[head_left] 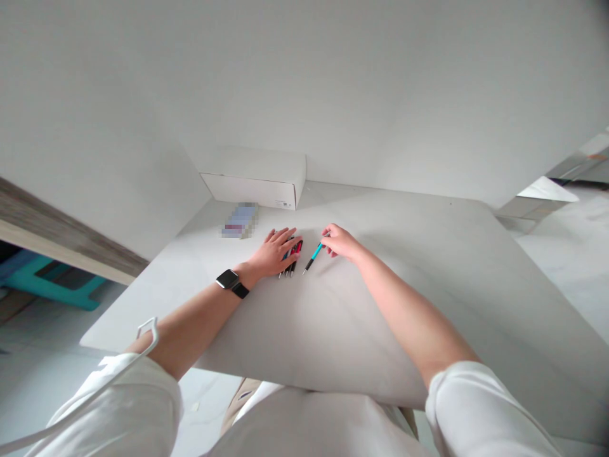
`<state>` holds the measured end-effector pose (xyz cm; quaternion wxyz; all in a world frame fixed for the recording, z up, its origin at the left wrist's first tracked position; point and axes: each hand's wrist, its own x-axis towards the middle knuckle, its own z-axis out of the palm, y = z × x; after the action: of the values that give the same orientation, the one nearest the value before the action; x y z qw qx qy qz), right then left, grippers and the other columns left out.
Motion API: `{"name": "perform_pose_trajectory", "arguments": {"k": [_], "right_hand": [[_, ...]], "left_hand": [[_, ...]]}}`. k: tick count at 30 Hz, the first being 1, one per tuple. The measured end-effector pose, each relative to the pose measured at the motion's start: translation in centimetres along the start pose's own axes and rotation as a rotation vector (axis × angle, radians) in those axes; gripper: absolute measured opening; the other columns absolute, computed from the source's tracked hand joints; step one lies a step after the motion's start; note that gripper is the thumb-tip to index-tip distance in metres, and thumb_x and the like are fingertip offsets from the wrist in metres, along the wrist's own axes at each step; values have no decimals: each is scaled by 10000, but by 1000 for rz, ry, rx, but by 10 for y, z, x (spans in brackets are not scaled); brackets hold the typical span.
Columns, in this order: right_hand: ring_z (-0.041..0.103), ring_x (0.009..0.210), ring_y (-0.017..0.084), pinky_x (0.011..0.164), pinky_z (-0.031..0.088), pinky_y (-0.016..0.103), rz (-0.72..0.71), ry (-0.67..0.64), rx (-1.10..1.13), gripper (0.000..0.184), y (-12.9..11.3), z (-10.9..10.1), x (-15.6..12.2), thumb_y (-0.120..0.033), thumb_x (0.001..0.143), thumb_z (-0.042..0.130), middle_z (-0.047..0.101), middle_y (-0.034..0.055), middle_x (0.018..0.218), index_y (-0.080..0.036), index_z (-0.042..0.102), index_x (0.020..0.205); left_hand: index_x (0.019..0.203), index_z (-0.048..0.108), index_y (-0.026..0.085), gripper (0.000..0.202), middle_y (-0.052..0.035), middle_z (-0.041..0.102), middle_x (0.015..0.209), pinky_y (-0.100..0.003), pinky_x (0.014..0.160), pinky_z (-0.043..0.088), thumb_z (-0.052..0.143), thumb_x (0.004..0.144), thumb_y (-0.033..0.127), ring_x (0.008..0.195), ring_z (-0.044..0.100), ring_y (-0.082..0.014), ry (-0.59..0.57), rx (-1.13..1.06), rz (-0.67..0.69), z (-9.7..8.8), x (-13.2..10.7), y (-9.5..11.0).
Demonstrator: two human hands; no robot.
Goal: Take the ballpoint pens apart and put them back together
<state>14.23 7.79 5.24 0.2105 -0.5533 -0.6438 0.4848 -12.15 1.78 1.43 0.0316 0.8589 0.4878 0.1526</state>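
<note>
My left hand lies palm down with its fingers stretched over several pens set side by side on the table. Among them a red and black pen shows beside the fingertips; the others are partly covered, with metal tips pointing toward me. To the right, the thumb and fingers of my right hand pinch the upper end of a light blue pen with a black grip. That pen slants down to the left, its tip low by the table; whether it touches is unclear. A dark smartwatch is on my left wrist.
A long white box stands at the back against the wall. In front of it lies a small blurred-out packet. A white cable runs over my left forearm. A teal stool is off to the left below the white table.
</note>
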Motion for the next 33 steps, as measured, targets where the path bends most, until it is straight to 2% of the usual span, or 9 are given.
{"name": "perform_pose_trajectory", "arguments": {"k": [4, 8, 13, 16, 19, 21, 25, 29, 33], "right_hand": [[611, 599, 111, 481, 481, 191, -55, 39, 105, 294, 12, -26, -13, -203, 852, 665, 686, -6, 848, -236, 568, 1128], [606, 613, 115, 471, 487, 197, -143, 87, 216, 252, 20, -46, -25, -278, 858, 688, 676, -6, 855, -242, 591, 1088], [616, 651, 131, 480, 505, 217, -255, 171, 300, 243, 25, -56, -39, -364, 852, 724, 658, 2, 867, -246, 624, 1038], [619, 663, 136, 488, 508, 224, -297, 202, 321, 278, 27, -59, -47, -415, 851, 741, 656, 4, 864, -247, 622, 1036], [625, 679, 140, 503, 514, 231, -331, 228, 329, 320, 31, -64, -55, -453, 850, 751, 665, 10, 881, -246, 615, 1053], [628, 686, 142, 512, 518, 237, -332, 240, 309, 315, 37, -68, -58, -456, 854, 747, 663, 9, 883, -247, 612, 1047], [635, 702, 149, 525, 518, 245, -261, 208, 228, 263, 49, -77, -59, -422, 853, 737, 685, 14, 925, -250, 610, 1007], [620, 711, 149, 547, 506, 249, -194, 73, 126, 255, 55, -82, -58, -424, 880, 705, 722, 33, 977, -246, 663, 1058], [548, 625, 123, 556, 466, 252, -158, -57, -61, 335, 57, -84, -60, -528, 955, 608, 677, 19, 844, -233, 752, 1022]], "left_hand": [[1596, 471, 291, 574, -114, 359, 1706, -577, 1289, 250, 465, 1061, 501, 1569, 338, -327, 8, 10, -22, -4, -2, -1], [1537, 537, 253, 525, -121, 502, 1609, -545, 1264, 319, 453, 1068, 472, 1510, 430, -311, 72, -36, -19, -17, 7, 11], [1494, 550, 246, 484, -91, 706, 1357, -393, 1086, 504, 367, 1106, 470, 1264, 649, -240, 94, -242, 10, -34, 35, 61], [1437, 579, 264, 485, -69, 753, 1230, -332, 913, 549, 512, 1049, 549, 1080, 722, -227, 71, -251, -41, -36, 55, 91], [1268, 674, 246, 365, -70, 772, 1081, -325, 823, 523, 611, 1010, 495, 979, 728, -246, 53, -129, -53, -32, 70, 108], [1165, 706, 245, 270, -68, 770, 1003, -315, 761, 496, 604, 1020, 450, 916, 721, -243, 31, -75, -87, -31, 77, 112], [1150, 707, 260, 218, -57, 768, 1023, -309, 722, 456, 621, 1021, 413, 913, 699, -231, 62, -46, -82, -30, 77, 111], [1113, 720, 253, 203, -48, 767, 1006, -319, 724, 439, 590, 1044, 393, 929, 683, -229, 82, -13, -37, -28, 70, 109], [1103, 738, 245, 224, -54, 763, 988, -326, 769, 445, 579, 1053, 396, 956, 674, -234, 67, 23, 28, -22, 66, 109]]}}
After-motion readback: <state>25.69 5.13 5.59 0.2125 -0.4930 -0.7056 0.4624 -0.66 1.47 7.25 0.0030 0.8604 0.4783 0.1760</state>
